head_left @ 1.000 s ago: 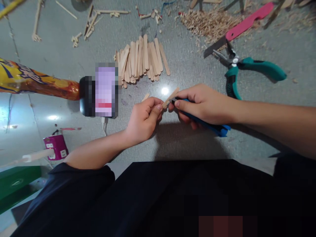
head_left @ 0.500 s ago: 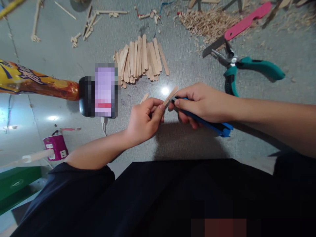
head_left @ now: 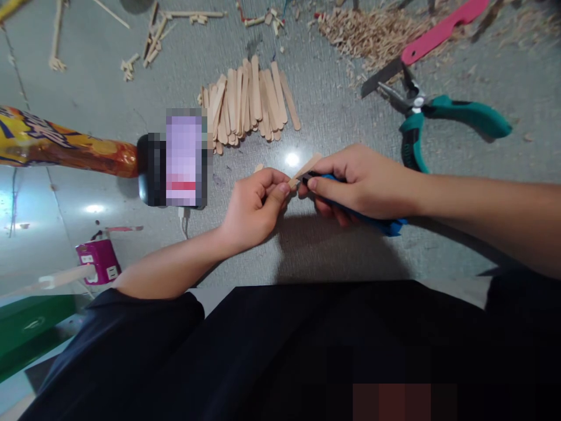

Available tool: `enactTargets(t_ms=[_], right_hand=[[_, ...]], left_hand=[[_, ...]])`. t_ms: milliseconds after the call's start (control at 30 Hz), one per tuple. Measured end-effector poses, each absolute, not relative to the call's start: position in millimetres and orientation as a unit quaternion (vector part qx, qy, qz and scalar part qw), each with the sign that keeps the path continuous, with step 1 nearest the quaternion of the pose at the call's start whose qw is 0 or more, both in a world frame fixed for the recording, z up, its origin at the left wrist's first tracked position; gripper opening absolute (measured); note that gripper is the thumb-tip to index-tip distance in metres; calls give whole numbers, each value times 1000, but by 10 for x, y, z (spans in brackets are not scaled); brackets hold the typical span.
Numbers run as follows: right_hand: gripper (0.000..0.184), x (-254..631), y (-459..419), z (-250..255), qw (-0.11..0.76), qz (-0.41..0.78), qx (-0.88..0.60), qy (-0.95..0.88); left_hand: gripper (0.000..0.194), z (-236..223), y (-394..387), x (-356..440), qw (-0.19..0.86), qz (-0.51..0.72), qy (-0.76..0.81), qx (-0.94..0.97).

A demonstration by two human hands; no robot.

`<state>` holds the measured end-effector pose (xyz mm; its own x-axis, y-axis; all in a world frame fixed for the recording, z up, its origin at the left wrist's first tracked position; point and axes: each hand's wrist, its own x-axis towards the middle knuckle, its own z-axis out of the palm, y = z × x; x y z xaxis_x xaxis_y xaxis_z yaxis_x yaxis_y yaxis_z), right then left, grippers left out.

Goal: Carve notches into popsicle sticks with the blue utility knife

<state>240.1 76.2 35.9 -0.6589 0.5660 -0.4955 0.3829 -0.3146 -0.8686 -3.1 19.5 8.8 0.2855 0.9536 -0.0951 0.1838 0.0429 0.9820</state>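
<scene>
Wood in the left hand (head_left: 256, 203): pinching the stick (head_left: 309, 165) by its lower end, along a long axis slanting up rightward to just beside the right hand (head_left: 353, 181), and gripping the cutter (head_left: 385, 225) there, curled round its body.

Gry tbl (head_left: 333, 117), wd sticks (head_left: 255, 93), shavings (head_left: 377, 38), pliers (head_left: 418, 103)
</scene>
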Motion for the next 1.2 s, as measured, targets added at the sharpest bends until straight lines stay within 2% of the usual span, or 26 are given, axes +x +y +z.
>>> enactTargets(t_ms=[367,567,767,933,1033,1200], right_hand=[[16,2385,743,326,96,706,-430,-555],[24,2421,757,289,82,702,-398,-585],[12,2451,765,277,78,725,-343,-593],[17,2438,737,262,105,707,-381,-586],[22,2433,743,303,87,651,-412,-632],[24,2477,789,439,18,430,-434,-792]], left_hand=[[51,68,154,5,528,376,495,578],[49,49,142,2,522,376,488,590],[48,42,152,3,553,384,484,559],[47,38,139,19,555,394,490,545],[46,48,126,23,545,390,505,544],[28,107,125,9,485,344,533,602]])
